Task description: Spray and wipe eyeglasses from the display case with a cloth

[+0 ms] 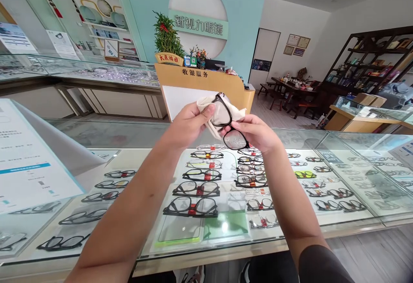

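Above the glass display case, a pair of black-framed eyeglasses is held up at a tilt between both hands. My left hand is closed around a cream cleaning cloth, its thumb pressing on the upper lens with the cloth bunched behind it. With fingers pinched at the middle of the frame, near the bridge, my right hand grips the eyeglasses. The lower lens hangs outside the cloth and looks speckled with droplets or spots. Part of the cloth lies hidden behind the frame and fingers.
Beneath my arms, the glass display case holds rows of eyeglasses with red tags. A white leaflet stand stands at the left. Beyond are a wooden cashier counter with a plant and another showcase.
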Demonstrator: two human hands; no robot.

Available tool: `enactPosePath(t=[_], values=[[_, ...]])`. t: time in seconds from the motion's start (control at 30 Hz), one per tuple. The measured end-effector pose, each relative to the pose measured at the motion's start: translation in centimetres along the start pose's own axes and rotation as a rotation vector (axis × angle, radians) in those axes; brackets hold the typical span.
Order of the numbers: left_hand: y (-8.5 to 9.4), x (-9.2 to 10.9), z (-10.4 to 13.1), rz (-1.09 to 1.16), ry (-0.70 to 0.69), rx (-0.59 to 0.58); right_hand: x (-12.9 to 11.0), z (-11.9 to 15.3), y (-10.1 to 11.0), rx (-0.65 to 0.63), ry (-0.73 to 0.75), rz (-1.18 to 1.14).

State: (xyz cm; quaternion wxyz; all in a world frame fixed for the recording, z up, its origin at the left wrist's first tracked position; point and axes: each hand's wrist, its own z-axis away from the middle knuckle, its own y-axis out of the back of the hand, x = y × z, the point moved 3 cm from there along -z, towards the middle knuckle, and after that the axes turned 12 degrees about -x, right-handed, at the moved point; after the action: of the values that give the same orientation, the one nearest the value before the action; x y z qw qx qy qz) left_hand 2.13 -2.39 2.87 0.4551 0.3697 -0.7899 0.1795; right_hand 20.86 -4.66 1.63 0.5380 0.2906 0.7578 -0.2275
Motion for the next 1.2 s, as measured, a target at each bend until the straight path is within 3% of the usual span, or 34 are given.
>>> enactPosePath(t=[0.13, 0.3, 0.4, 0.7, 0.97, 1.1, 1.2], values=[[0.7, -0.1, 0.0, 0.007, 0.013, -0.067, -0.1, -0.3, -0.4, 0.047, -0.004, -0.086], [-0.6, -0.1, -0.1, 0.013, -0.09, 0.131, 0.2, -0.9, -1.8, 0.083, 0.039, -0.05], [-1.2, 0.2, -0.1, 0.018, -0.098, 0.172, 0.1, -0.8, -2.0, 0.048, 0.019, -0.048], [0.3, 0.3, 0.1, 0.014, -0.013, -0.043, -0.6, -0.2, -0.9, 0.107, 0.03, -0.056], [-0.9, 0.0, 0.1, -0.026, -0.148, 0.32, 0.7, -1.4, -3.5, 0.04, 0.06, 0.005], [-0.3, -0.1, -0.5, 0.046, -0.063, 0.26, 0.4, -1.1, -2.7, 0.121, 0.079, -0.011], [0.6, -0.1, -0.9, 0.124, -0.073, 0.208, -0.5, -0.4, -1.4, 0.189, 0.135, -0.023]])
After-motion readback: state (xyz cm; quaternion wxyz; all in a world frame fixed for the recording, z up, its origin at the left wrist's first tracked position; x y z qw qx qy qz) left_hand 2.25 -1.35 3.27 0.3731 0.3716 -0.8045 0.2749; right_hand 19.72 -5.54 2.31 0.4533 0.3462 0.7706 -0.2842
